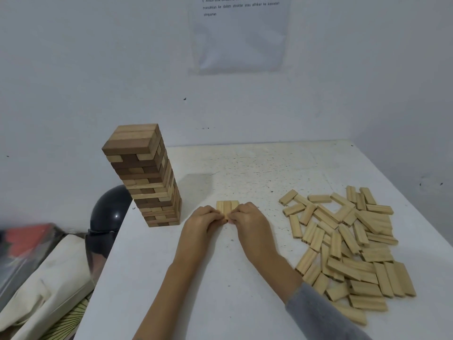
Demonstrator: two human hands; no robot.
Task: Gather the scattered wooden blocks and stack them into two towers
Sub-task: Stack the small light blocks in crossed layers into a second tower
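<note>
A tall tower (147,177) of mixed dark and light wooden blocks stands at the table's left edge. Just right of it, three pale blocks (227,206) lie side by side flat on the table, forming one row. My left hand (204,220) and my right hand (247,220) meet at the near end of that row, fingers curled and pinching the blocks' ends from both sides. A large scatter of pale loose blocks (348,244) covers the table's right side.
The white speckled table (245,173) meets a white wall at the back and right. Off the left edge sit a dark round helmet (107,214) and a cream cloth bag (46,285). A paper sheet (240,33) hangs on the wall.
</note>
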